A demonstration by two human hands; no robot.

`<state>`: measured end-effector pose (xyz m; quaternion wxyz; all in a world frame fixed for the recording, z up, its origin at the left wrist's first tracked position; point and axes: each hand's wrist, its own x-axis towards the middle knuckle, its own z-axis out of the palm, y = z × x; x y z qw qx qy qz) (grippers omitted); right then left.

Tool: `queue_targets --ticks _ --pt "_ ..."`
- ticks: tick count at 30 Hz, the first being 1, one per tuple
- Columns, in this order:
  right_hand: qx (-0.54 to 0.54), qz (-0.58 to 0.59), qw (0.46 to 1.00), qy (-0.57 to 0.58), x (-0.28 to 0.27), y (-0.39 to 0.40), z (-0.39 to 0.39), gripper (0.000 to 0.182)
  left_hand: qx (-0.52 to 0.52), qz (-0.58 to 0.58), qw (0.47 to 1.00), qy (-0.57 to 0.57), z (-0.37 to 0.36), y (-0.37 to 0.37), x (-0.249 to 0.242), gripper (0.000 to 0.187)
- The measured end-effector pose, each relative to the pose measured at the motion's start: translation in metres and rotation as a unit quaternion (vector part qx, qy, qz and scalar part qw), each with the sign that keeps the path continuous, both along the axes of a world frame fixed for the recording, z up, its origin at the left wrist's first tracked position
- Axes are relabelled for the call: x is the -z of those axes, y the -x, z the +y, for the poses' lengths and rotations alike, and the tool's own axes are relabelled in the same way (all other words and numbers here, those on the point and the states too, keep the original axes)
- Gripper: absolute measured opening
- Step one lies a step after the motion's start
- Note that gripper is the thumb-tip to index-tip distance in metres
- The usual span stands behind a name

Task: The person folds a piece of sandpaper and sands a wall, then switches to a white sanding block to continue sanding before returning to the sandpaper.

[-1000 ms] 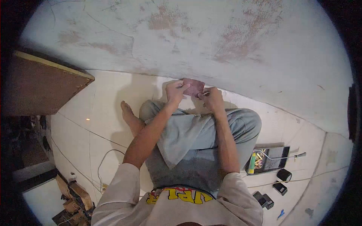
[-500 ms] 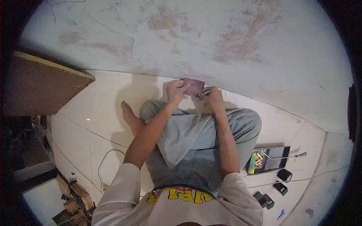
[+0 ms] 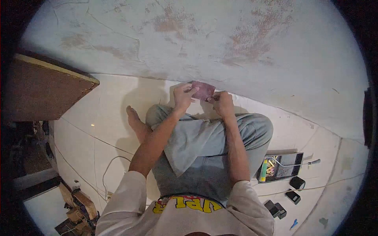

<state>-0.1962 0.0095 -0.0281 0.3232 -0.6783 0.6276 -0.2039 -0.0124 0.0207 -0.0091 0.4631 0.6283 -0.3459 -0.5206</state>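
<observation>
A reddish-brown sheet that looks like sandpaper [image 3: 203, 91] is stretched between my two hands, close to the foot of the wall [image 3: 212, 47]. My left hand [image 3: 183, 97] pinches its left edge, thumb on top. The lower right corner is gripped between the thumb and fingers of my right hand [image 3: 223, 103]. Both forearms reach over my crossed legs [image 3: 204, 141] in grey trousers. Patches of worn, brownish surface mark the pale wall above the sheet.
To the right, a black tray [image 3: 286, 169] holds a roller frame and several small items. Small black blocks [image 3: 293, 196] lie beside it. A brown board [image 3: 47, 88] stands at left. Cables [image 3: 106, 171] cross the tiled floor, and clutter [image 3: 78, 208] sits lower left.
The fingers of my right hand have shifted slightly at the sheet's corner, and the sheet has tilted a little. My left hand stays in place.
</observation>
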Motion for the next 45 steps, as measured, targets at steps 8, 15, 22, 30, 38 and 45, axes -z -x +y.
queue_targets --ticks 8,15,22,30,38,45 --pt "0.013 -0.012 0.999 -0.035 -0.043 -0.004 0.004 0.029 -0.012 -0.028 0.998 0.055 0.0 0.004 -0.011 0.026" --pt "0.063 0.057 0.995 -0.052 -0.047 -0.008 0.008 0.029 0.001 -0.04 0.995 0.092 -0.002 -0.001 -0.005 0.025" --pt "0.057 0.009 0.996 -0.068 -0.067 -0.012 0.004 0.027 0.119 -0.172 0.97 0.126 -0.003 -0.011 -0.001 0.027" --pt "0.015 -0.17 0.985 0.032 -0.052 -0.019 0.011 0.023 0.102 -0.115 0.985 0.072 0.0 -0.004 -0.018 0.03" --pt "-0.032 -0.199 0.978 -0.051 -0.047 -0.01 0.008 0.025 0.108 -0.079 0.988 0.073 -0.004 -0.006 0.0 0.031" --pt "-0.002 0.0 0.996 -0.085 -0.044 -0.007 0.006 0.035 0.118 -0.1 0.986 0.057 -0.003 -0.007 -0.014 0.037"
